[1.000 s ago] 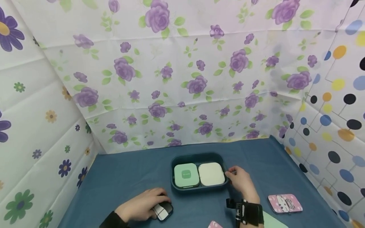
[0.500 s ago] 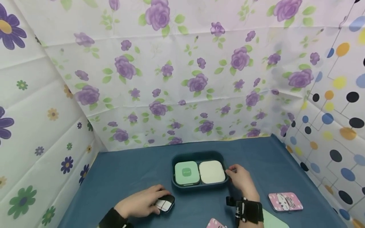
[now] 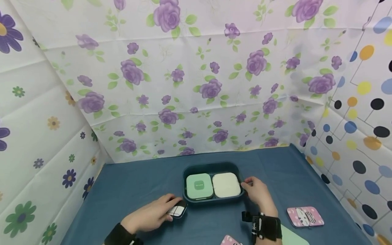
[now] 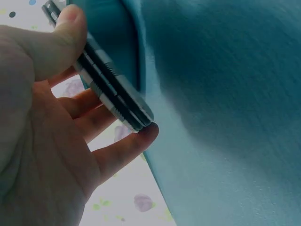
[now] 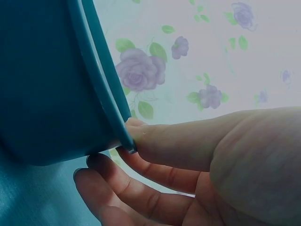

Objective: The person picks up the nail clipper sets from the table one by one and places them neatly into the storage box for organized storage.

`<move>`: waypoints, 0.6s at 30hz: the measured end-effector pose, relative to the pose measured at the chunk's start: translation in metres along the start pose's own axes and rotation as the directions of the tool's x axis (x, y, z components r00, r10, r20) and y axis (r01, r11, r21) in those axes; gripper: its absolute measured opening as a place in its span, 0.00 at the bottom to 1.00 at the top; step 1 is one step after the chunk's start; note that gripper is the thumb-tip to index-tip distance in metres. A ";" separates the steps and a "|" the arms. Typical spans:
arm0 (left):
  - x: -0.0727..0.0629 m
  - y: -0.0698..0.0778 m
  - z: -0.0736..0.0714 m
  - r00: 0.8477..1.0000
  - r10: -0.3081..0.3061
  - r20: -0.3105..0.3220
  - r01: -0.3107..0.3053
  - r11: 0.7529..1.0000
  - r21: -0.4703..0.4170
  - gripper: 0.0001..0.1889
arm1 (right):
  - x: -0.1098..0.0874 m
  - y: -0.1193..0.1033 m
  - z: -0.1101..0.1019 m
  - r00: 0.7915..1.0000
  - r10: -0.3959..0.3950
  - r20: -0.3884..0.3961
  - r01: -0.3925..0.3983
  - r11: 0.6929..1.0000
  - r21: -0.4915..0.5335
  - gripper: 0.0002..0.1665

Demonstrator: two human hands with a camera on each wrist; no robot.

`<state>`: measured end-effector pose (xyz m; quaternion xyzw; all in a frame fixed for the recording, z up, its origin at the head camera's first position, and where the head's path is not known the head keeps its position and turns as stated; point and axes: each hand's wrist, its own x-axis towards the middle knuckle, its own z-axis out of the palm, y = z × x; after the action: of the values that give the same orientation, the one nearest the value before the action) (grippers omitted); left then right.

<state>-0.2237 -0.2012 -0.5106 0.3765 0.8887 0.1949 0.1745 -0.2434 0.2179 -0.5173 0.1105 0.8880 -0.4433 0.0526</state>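
My left hand (image 3: 150,214) holds a small flat black-and-white case (image 3: 177,209) by its edges, just off the front left corner of a dark teal box (image 3: 211,203). In the left wrist view the case (image 4: 110,84) is edge-on, its hinged side showing, with the thumb on one face and fingertips on the other. My right hand (image 3: 259,194) pinches the box's right rim; the right wrist view shows the thumb against the rim (image 5: 106,89) and fingers beneath. Inside the box sit a mint green square case (image 3: 199,186) on the left and a cream square case (image 3: 226,185) on the right.
A pink tin with a cartoon figure (image 3: 305,216) lies right of my right wrist. Another pink piece (image 3: 229,240) shows at the bottom edge. A pale green flat item (image 3: 292,236) is partly hidden by my right forearm. Patterned cloth walls surround the blue tabletop (image 3: 137,183).
My left hand has lifted the black-and-white case and moved it forward, closer to the box, tilting it. The right hand stays at the box's rim, and the box has not visibly moved.
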 end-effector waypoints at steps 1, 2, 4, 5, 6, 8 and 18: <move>0.000 0.001 -0.001 1.000 0.005 -0.006 -0.005 1.000 0.012 0.33 | 0.000 0.000 0.000 1.000 0.000 0.001 0.000 1.000 0.002 0.20; 0.000 0.001 -0.001 1.000 0.003 -0.009 -0.003 1.000 0.016 0.33 | -0.001 0.000 0.000 1.000 0.000 0.002 0.000 1.000 0.003 0.20; 0.000 0.003 -0.003 1.000 0.003 -0.017 -0.003 1.000 0.019 0.33 | -0.001 0.000 0.000 1.000 0.002 0.006 -0.002 1.000 0.007 0.20; 0.000 0.003 -0.004 1.000 0.004 -0.019 -0.003 1.000 0.021 0.33 | -0.001 0.000 -0.001 1.000 0.003 0.007 -0.003 1.000 0.008 0.20; 0.000 0.004 -0.004 1.000 0.006 -0.022 -0.005 1.000 0.019 0.33 | -0.001 0.000 -0.001 1.000 0.003 0.007 -0.003 1.000 0.007 0.20; -0.002 0.006 -0.007 1.000 0.006 -0.026 -0.006 1.000 0.008 0.33 | -0.001 0.000 -0.001 1.000 0.007 0.007 -0.007 1.000 0.007 0.21; -0.005 0.012 -0.016 0.998 -0.013 -0.055 0.014 1.000 0.007 0.35 | 0.000 0.000 -0.001 1.000 0.010 0.007 -0.010 1.000 0.009 0.20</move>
<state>-0.2206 -0.2007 -0.4902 0.3656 0.8963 0.2009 0.1501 -0.2433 0.2181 -0.5165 0.1139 0.8852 -0.4474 0.0574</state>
